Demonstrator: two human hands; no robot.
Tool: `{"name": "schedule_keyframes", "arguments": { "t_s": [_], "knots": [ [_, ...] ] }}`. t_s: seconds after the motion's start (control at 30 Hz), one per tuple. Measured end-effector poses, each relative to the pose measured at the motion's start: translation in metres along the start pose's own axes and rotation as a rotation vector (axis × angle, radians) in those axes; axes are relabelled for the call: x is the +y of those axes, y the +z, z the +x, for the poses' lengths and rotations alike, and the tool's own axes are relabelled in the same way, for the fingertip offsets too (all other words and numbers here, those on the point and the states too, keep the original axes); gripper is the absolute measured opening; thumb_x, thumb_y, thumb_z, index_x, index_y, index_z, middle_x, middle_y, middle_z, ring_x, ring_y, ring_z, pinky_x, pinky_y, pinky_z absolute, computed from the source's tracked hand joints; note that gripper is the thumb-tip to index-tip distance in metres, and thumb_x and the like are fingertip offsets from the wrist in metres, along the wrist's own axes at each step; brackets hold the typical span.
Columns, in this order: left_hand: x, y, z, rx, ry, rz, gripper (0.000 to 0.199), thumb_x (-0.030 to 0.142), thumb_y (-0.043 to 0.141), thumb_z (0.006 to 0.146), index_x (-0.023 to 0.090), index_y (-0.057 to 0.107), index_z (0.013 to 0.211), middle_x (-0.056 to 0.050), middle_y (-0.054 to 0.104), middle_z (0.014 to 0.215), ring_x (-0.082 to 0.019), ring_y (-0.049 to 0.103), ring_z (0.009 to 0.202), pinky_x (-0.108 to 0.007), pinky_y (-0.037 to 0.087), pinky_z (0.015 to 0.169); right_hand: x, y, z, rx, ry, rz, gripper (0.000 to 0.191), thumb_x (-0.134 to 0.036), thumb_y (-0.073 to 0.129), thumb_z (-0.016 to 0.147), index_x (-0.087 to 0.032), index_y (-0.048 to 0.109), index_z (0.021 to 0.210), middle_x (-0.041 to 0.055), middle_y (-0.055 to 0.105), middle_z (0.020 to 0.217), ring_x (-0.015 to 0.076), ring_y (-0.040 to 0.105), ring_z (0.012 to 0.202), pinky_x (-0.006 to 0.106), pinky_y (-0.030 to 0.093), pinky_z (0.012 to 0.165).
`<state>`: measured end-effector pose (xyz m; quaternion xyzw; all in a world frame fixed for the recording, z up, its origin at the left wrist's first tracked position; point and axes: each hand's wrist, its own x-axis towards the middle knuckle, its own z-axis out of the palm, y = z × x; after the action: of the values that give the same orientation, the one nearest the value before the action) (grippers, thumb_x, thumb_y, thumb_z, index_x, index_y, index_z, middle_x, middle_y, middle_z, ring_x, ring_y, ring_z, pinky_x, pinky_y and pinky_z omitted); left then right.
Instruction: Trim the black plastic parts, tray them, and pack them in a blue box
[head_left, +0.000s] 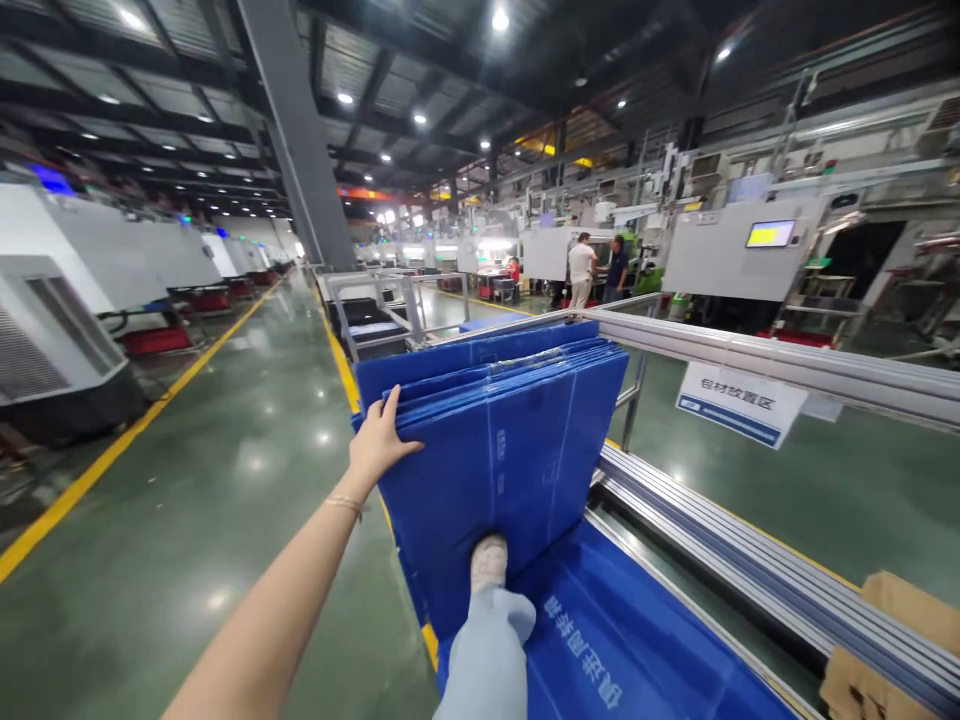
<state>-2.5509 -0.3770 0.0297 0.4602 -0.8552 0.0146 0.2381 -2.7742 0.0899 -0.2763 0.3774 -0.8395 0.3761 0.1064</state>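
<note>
My left hand (381, 437) reaches out from the lower left and grips the upper left corner of a stack of folded blue plastic boxes (510, 440). Its fingers lie over the top edge, and the thumb rests on the front face. The stack leans upright against a metal frame, its top edges slightly fanned, with white print on the front panel. A shoe (490, 563) presses against the lower front of the stack. Another blue plastic sheet (637, 630) with white lettering lies flat below. My right hand is out of view.
Metal rails (735, 350) run along the right, carrying a white sign (739, 403). A cardboard piece (892, 650) stands at the lower right. Two people (596, 268) are among machines at the back. A grey column (300, 130) rises behind; a yellow floor line (150, 430) borders the left aisle.
</note>
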Motion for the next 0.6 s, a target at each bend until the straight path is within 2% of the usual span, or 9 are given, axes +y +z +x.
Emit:
{"name": "schedule_keyframes", "arguments": {
  "t_s": [0.07, 0.13, 0.2, 0.33, 0.4, 0.47, 0.53, 0.6],
  "knots": [
    [-0.001, 0.002, 0.010, 0.017, -0.028, -0.045, 0.113, 0.042, 0.082, 0.068, 0.025, 0.015, 0.158, -0.018, 0.037, 0.153, -0.037, 0.054, 0.131, -0.046, 0.052, 0.100, -0.015, 0.016, 0.037, -0.057, -0.111, 0.035, 0.042, -0.060, 0.070, 0.077, -0.035, 0.071, 0.111, 0.0082, 0.065, 0.127, 0.0340, 0.065, 0.116, 0.050, 0.064, 0.077],
    [-0.003, 0.003, 0.017, 0.028, -0.049, -0.090, 0.115, 0.038, 0.085, 0.064, 0.024, 0.019, 0.157, -0.018, 0.038, 0.151, -0.036, 0.057, 0.127, -0.044, 0.052, 0.100, -0.048, 0.029, 0.086, -0.073, -0.259, 0.058, 0.041, -0.048, 0.049, 0.091, -0.025, 0.073, 0.115, 0.0119, 0.067, 0.128, 0.0330, 0.063, 0.120, 0.055, 0.058, 0.098],
    [-0.005, 0.003, 0.021, 0.028, -0.052, -0.123, 0.115, 0.036, 0.088, 0.061, 0.025, 0.022, 0.155, -0.017, 0.038, 0.150, -0.036, 0.059, 0.124, -0.043, 0.053, 0.098, -0.097, 0.037, 0.138, -0.005, -0.387, 0.037, 0.044, -0.040, 0.043, 0.095, -0.021, 0.067, 0.126, 0.0129, 0.060, 0.138, 0.0333, 0.055, 0.130, 0.056, 0.053, 0.104],
    [-0.008, 0.004, 0.022, 0.013, -0.049, -0.175, 0.119, 0.033, 0.092, 0.056, 0.026, 0.025, 0.154, -0.017, 0.038, 0.149, -0.037, 0.059, 0.125, -0.043, 0.055, 0.096, -0.210, 0.053, 0.226, 0.116, -0.615, -0.007, 0.044, -0.036, 0.043, 0.097, -0.017, 0.060, 0.133, 0.0140, 0.055, 0.143, 0.0320, 0.049, 0.135, 0.053, 0.050, 0.105],
    [-0.010, 0.007, 0.022, 0.008, -0.050, -0.189, 0.121, 0.032, 0.094, 0.053, 0.027, 0.026, 0.153, -0.017, 0.038, 0.149, -0.038, 0.059, 0.124, -0.045, 0.056, 0.094, -0.260, 0.071, 0.262, 0.157, -0.653, 0.008, 0.046, -0.037, 0.041, 0.098, -0.016, 0.056, 0.137, 0.0145, 0.052, 0.146, 0.0317, 0.045, 0.138, 0.053, 0.044, 0.110],
    [-0.011, 0.013, 0.022, 0.005, -0.035, -0.201, 0.124, 0.031, 0.095, 0.051, 0.028, 0.026, 0.154, -0.018, 0.037, 0.149, -0.040, 0.059, 0.123, -0.048, 0.057, 0.093, -0.302, 0.099, 0.292, 0.200, -0.654, 0.040, 0.049, -0.039, 0.038, 0.100, -0.015, 0.051, 0.141, 0.0152, 0.049, 0.149, 0.0313, 0.040, 0.142, 0.054, 0.038, 0.114],
    [-0.012, 0.021, 0.023, 0.003, -0.002, -0.226, 0.127, 0.032, 0.096, 0.050, 0.028, 0.024, 0.155, -0.020, 0.035, 0.150, -0.043, 0.057, 0.124, -0.052, 0.057, 0.091, -0.336, 0.131, 0.316, 0.261, -0.641, 0.074, 0.051, -0.041, 0.035, 0.102, -0.014, 0.048, 0.144, 0.0158, 0.048, 0.150, 0.0313, 0.040, 0.142, 0.055, 0.035, 0.114],
    [-0.012, 0.030, 0.023, 0.002, 0.043, -0.273, 0.129, 0.032, 0.096, 0.051, 0.029, 0.021, 0.156, -0.022, 0.033, 0.151, -0.045, 0.055, 0.126, -0.054, 0.058, 0.090, -0.357, 0.159, 0.331, 0.335, -0.607, 0.104, 0.050, -0.040, 0.032, 0.103, -0.014, 0.052, 0.141, 0.0163, 0.053, 0.145, 0.0315, 0.050, 0.133, 0.057, 0.034, 0.111]
  ]
}}
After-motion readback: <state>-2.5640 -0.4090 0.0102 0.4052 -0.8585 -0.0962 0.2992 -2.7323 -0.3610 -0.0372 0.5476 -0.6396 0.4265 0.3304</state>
